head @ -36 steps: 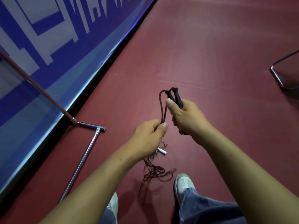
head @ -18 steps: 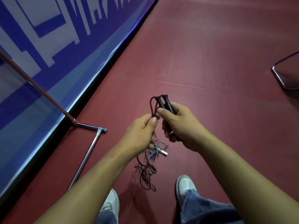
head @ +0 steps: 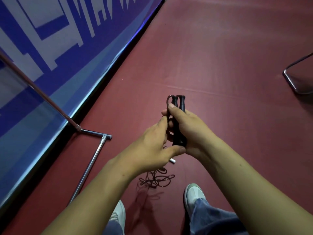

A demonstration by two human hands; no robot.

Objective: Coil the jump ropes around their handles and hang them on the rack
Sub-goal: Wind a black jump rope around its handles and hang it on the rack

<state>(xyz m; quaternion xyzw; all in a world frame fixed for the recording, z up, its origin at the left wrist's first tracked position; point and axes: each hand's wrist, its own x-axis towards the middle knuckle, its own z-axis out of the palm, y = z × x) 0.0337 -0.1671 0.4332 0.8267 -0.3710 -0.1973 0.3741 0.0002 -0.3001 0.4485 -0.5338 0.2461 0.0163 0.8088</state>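
Two black jump rope handles (head: 179,102) stand side by side, upright, gripped in my right hand (head: 189,129). A dark red rope (head: 168,101) loops out of their tops. My left hand (head: 152,148) is pressed against the handles from the left, thumb under their lower ends and fingers curled over the rope at their side. The slack rope (head: 156,179) lies in a loose tangle on the floor below my hands. A small white-tipped piece (head: 172,161) of another rope peeks out under my left hand.
The rack's chrome base (head: 88,168) and slanted pole (head: 39,90) stand at the left, against a blue and white banner (head: 59,39). Another metal frame (head: 294,78) sits at the right edge. My shoes (head: 194,195) rest on the red floor (head: 220,56).
My left hand has moved in from pinching the rope to pressing against the handles. The handles have swung upright. The slack rope has shifted slightly on the floor.
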